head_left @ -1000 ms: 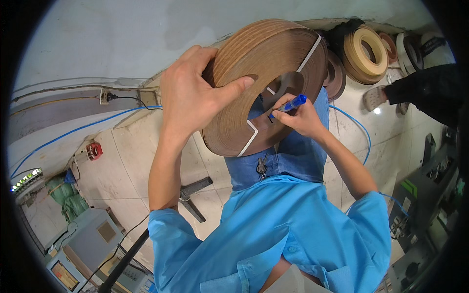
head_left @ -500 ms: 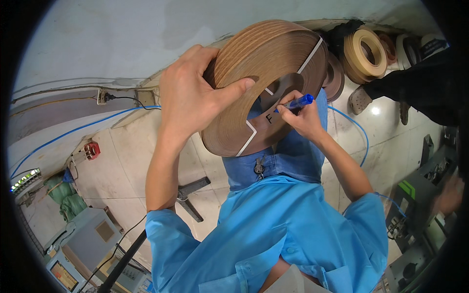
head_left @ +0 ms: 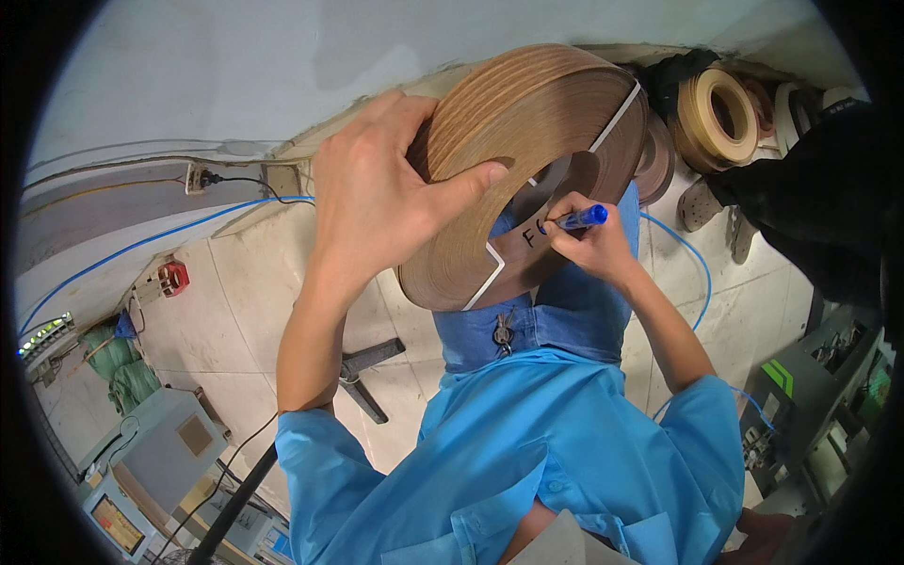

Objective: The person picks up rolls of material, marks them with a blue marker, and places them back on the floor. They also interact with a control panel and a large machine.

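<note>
A large roll of brown wood-grain edge banding (head_left: 443, 259) rests tilted on my blue jeans. My left hand (head_left: 377, 198) is closed around the roll's left side, thumb on its flat face and fingers over the outer edge. In my right hand (head_left: 603, 250) is a blue marker pen (head_left: 586, 217), its tip touching the roll's inner surface by the central hole. Dark handwritten marks (head_left: 530, 237) show just left of the tip. White straps (head_left: 617, 113) run across the coil at two or more places.
More banding rolls (head_left: 697, 118) lie against the wall at the far right, beside another person's dark-clothed leg and shoe (head_left: 699, 205). A blue hose (head_left: 699, 259) runs over the tiled floor. Grey machinery (head_left: 800, 377) stands right; a grey-blue cabinet (head_left: 155, 447) stands lower left.
The written marks have grown by another stroke, with the pen moving slightly right. The roll and both hands appear shifted a little right and down in view. The other person's leg has shifted.
</note>
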Demonstrator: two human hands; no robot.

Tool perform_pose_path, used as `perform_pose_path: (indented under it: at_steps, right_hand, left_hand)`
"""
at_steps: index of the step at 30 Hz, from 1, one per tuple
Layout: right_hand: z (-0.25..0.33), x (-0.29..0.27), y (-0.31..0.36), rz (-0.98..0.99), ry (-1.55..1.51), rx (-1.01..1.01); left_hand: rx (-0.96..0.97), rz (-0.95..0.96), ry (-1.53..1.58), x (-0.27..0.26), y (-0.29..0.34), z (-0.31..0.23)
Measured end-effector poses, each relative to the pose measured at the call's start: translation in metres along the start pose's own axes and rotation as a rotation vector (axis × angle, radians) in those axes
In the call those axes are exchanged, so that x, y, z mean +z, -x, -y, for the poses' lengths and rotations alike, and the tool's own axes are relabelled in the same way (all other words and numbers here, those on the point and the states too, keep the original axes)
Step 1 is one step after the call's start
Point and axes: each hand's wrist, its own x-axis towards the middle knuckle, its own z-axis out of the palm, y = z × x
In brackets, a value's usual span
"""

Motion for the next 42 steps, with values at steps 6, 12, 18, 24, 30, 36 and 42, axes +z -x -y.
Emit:
perform_pose_path:
  at_steps: [6, 12, 18, 24, 30, 36, 42]
  right_hand:
    - [0.009, -0.051, -0.007, -0.437, -0.691, -0.169]
    - [-0.022, -0.060, -0.065, -0.554, -0.067, -0.103]
    - [-0.037, -0.014, -0.112, -0.228, -0.297, 0.150]
    - [0.006, -0.043, -0.157, -0.158, 0.049, 0.079]
    - [-0.015, -0.113, -0.203, -0.190, -0.051, 0.150]
    - [-0.109, -0.093, -0.165, -0.387, 0.143, -0.006]
    - [-0.195, -0.034, -0.126, -0.391, 0.281, 0.141]
  left_hand:
    - [-0.074, -0.025, 0.056, -0.003, -0.003, 0.024]
    - [-0.417, -0.017, 0.563, 0.003, -0.001, 0.074]
    - [-0.713, -0.030, 0.659, 0.024, 0.004, 0.131]
    - [-0.763, -0.168, 0.927, 0.032, -0.005, 0.158]
    - [-0.649, -0.033, 1.035, 0.134, -0.058, 0.181]
    - [-0.719, 0.137, 1.003, 0.205, -0.059, 0.221]
    - [-0.102, 0.230, -0.291, 0.232, -0.047, 0.223]
